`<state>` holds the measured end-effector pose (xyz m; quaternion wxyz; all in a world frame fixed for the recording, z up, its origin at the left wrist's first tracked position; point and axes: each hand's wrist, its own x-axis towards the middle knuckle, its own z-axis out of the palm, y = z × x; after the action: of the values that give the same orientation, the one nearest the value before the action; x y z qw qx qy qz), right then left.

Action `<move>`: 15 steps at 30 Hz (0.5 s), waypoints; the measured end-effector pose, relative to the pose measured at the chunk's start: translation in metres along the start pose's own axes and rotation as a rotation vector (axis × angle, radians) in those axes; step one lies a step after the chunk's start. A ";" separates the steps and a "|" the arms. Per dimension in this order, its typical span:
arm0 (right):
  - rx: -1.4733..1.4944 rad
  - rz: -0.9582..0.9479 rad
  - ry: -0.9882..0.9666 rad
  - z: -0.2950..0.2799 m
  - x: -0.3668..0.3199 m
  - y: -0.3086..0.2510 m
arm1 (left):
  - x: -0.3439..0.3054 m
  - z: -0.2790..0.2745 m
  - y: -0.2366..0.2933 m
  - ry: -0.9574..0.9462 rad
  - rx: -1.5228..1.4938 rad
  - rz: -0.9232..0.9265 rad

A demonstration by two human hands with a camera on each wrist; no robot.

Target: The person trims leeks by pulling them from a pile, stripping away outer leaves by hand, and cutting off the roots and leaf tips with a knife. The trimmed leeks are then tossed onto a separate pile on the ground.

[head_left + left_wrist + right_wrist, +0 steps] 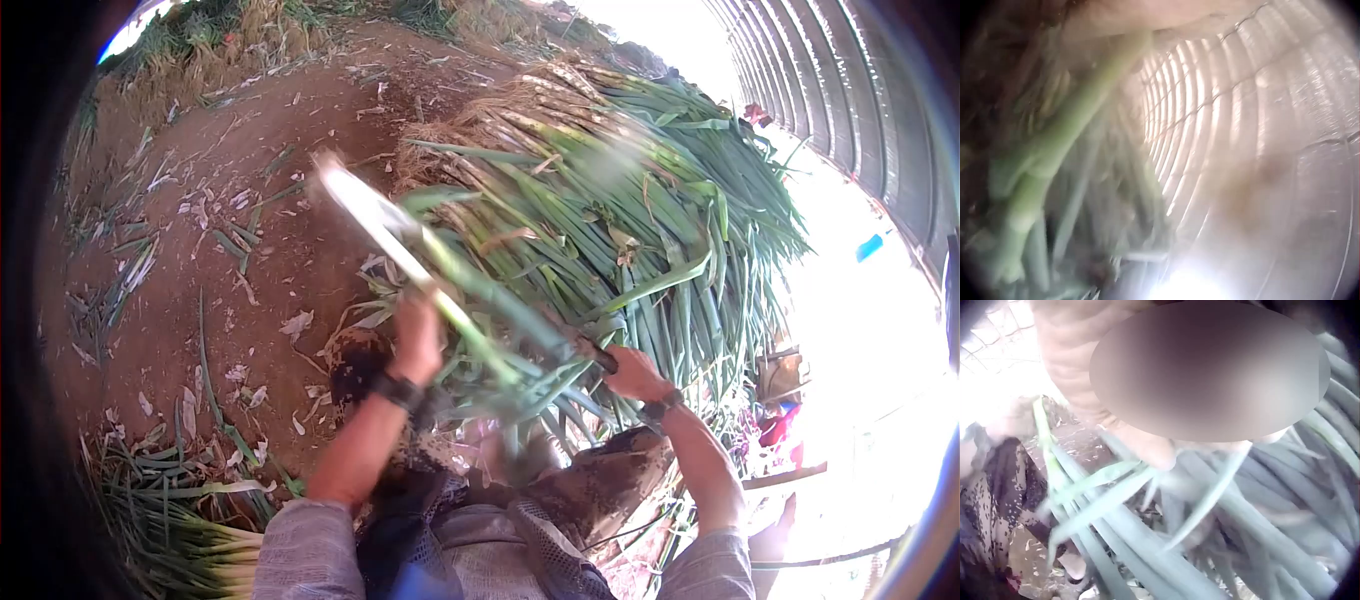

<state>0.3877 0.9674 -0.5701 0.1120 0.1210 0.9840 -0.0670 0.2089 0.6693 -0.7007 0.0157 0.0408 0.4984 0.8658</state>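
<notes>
My left hand (417,335) grips a leek (380,225) whose white root end points up and to the left; its green leaves trail down to the right. In the left wrist view, skin of that hand (1172,15) crosses the top above a green stalk (1079,119). My right hand (637,375) is curled round a short dark object (603,357), beside a second, blurred green stalk (500,300). The right wrist view has this hand (1069,362) over long leaves (1141,544), its upper part hidden by a blurred oval.
A large heap of leeks (620,200) lies beyond my right hand. More leeks (215,550) lie at the lower left. Brown soil (250,320) carries scattered peelings. The ribbed tunnel wall (845,90) curves along the right, near bright glare.
</notes>
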 end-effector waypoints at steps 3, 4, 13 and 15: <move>0.059 0.043 0.071 -0.003 -0.014 0.001 | 0.071 -0.055 0.114 0.116 -0.233 0.094; 0.028 0.044 0.052 -0.004 -0.017 0.003 | 0.091 -0.074 0.144 0.091 -0.334 0.142; 0.056 0.082 -0.028 -0.007 -0.040 0.016 | 0.165 -0.193 0.282 0.468 1.259 0.724; 0.107 0.054 -0.038 -0.006 -0.040 0.014 | 0.178 -0.243 0.333 0.577 0.536 0.649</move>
<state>0.4285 0.9732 -0.5566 0.1255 0.1522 0.9731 -0.1189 0.0146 0.3044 -0.5242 -0.4034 -0.0445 0.6487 0.6438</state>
